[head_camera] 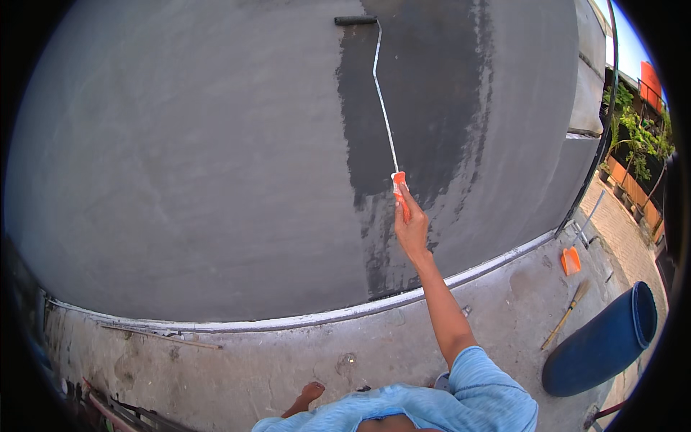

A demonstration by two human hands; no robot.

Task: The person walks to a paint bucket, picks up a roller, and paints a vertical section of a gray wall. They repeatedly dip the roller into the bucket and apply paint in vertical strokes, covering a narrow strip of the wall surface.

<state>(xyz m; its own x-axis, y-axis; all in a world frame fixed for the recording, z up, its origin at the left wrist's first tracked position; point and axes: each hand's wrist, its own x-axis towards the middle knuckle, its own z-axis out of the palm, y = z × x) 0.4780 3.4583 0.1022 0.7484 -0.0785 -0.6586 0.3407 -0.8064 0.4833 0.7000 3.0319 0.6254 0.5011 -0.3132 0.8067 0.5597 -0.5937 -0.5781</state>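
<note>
My right hand (413, 227) grips the orange and white handle (399, 186) of a paint roller, arm stretched up toward a grey wall (216, 162). From the handle a bent, paint-marked metal rod (382, 102) runs up to the dark roller sleeve (355, 20), which lies against the wall near the top of the view. Around the rod spreads a darker grey painted patch (415, 108), with ragged edges and streaks lower down. My left hand (311, 391) hangs low beside my blue shirt, fingers curled, nothing visible in it.
A white-edged strip (259, 325) follows the wall's foot. On the concrete floor (259, 367) lie a thin stick (162, 336) and a broom (566, 314). To the right are a blue barrel (591, 345) and an orange long-handled dustpan (570, 261). Potted plants (639, 140) stand farther off.
</note>
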